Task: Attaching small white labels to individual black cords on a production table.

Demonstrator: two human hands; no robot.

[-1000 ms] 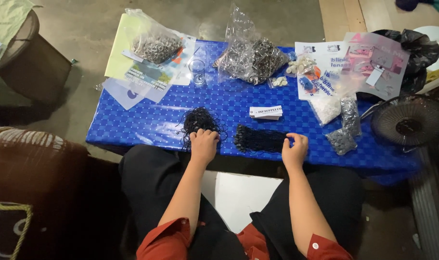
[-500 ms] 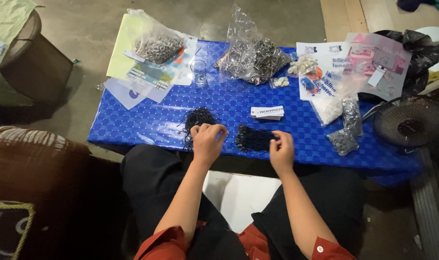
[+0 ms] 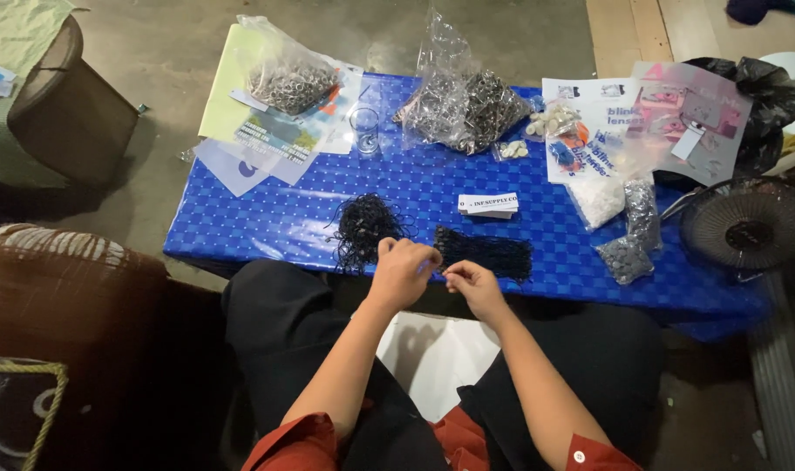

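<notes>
Both hands meet at the near edge of the blue desk [image 3: 267, 218]. Left hand [image 3: 404, 272] and right hand [image 3: 472, 285] pinch something fine between them (too small to tell). Straight cord bundle [image 3: 486, 253] lies just beyond the right hand, long axis left-right; tangled cord pile [image 3: 365, 227] just beyond the left.

bare blue tablecloth [image 3: 267, 218] left, cord piles [image 3: 363, 228] ahead

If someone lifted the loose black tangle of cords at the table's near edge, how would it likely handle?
The black tangle of cords would probably be floppy: its strands sprawl in loose loops on the blue table cover. It looks light, thin and airy. Stray ends may snag or trail rather than lift cleanly, judging by loops sticking out beside the left hand.
</notes>
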